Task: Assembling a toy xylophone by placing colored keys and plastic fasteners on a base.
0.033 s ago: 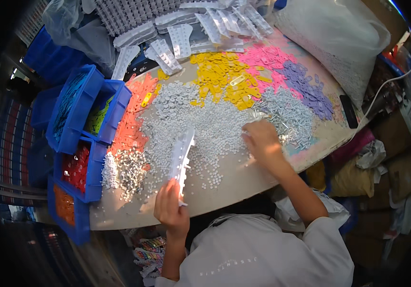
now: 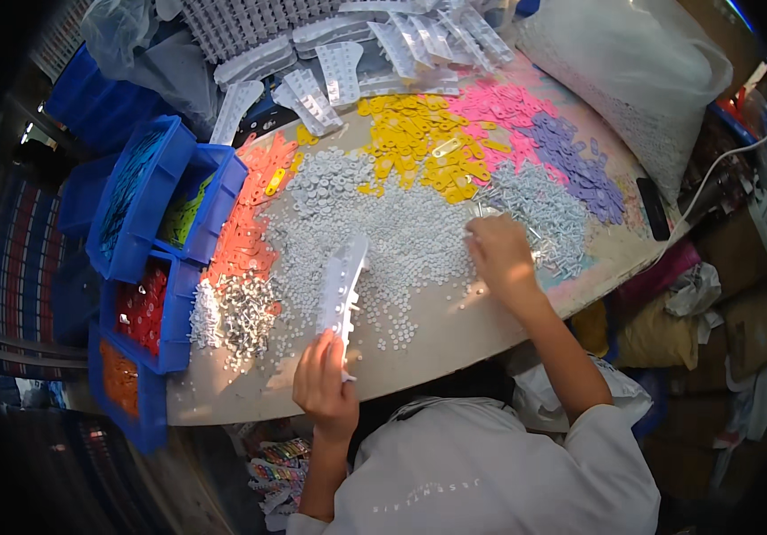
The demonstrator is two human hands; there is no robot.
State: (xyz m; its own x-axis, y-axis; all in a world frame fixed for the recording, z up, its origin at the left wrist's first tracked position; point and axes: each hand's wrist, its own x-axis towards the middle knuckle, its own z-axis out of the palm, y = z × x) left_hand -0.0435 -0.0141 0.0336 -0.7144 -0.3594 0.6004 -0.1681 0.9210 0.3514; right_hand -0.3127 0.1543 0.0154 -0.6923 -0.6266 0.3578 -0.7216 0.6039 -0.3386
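Note:
My left hand (image 2: 325, 388), near the front of the table, grips a long white plastic piece (image 2: 342, 285) by its lower end. That piece stands tilted upward, with small knobs along its right side. My right hand (image 2: 501, 254) has its fingers drawn together where a pile of small pale nut-like pieces (image 2: 406, 227) meets a heap of silvery screws (image 2: 535, 209). Anything between those fingertips is too small to make out. Just beyond the right hand lie flat yellow plastic tabs (image 2: 424, 143).
Blue bins (image 2: 174, 308) with coloured parts line the left edge. Orange tabs (image 2: 245, 218) and shiny metal pieces (image 2: 245, 312) lie beside them. Pink tabs (image 2: 499, 107) and purple tabs (image 2: 575, 165) spread right. White plastic pieces (image 2: 339, 76) and a full translucent sack (image 2: 624, 76) stand behind.
My right hand has shifted slightly to the right, its fingers still drawn together. My left hand and the white plastic piece have moved a little right, the piece turning slightly.

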